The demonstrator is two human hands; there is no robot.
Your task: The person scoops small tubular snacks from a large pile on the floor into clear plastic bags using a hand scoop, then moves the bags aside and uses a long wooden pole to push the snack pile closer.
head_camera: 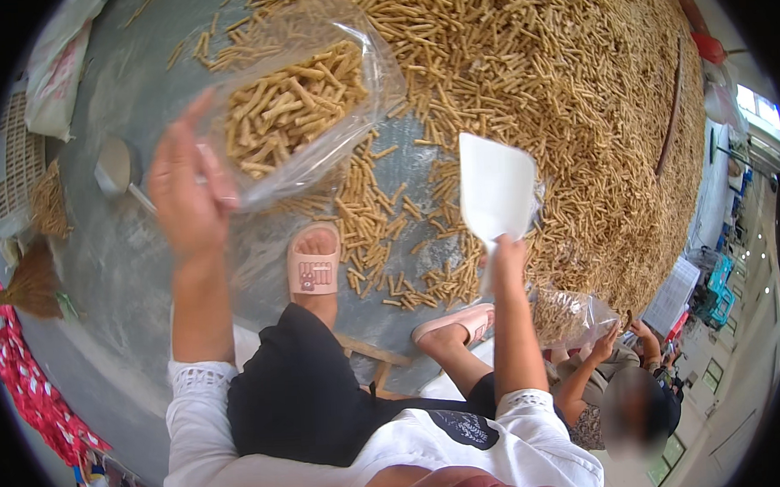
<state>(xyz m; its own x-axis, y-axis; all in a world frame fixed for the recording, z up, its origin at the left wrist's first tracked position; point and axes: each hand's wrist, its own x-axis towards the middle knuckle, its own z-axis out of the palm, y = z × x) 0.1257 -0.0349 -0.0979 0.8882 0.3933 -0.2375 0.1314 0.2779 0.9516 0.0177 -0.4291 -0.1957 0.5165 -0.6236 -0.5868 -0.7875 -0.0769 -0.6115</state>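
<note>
My left hand [188, 187], blurred, grips the left rim of a clear plastic bag [376, 68]. Short golden-brown sticks [293, 107] partly fill the bag, whose mouth faces up towards me. In my right hand [509, 258] is the handle of a white plastic scoop [498, 183]. Its blade, with nothing on it, points away from me over the edge of a big spread heap of the same sticks [573, 105]. More sticks lie scattered on the grey floor between the bag and the scoop.
A white ladle-like scoop [114, 167] lies left of my left hand. Further left are a broom [32, 282], a plastic crate [14, 155] and a woven sack [62, 68]. At right a co-worker [586, 391] holds a clear bag of sticks [569, 317]. A wooden stool [375, 358] stands below me.
</note>
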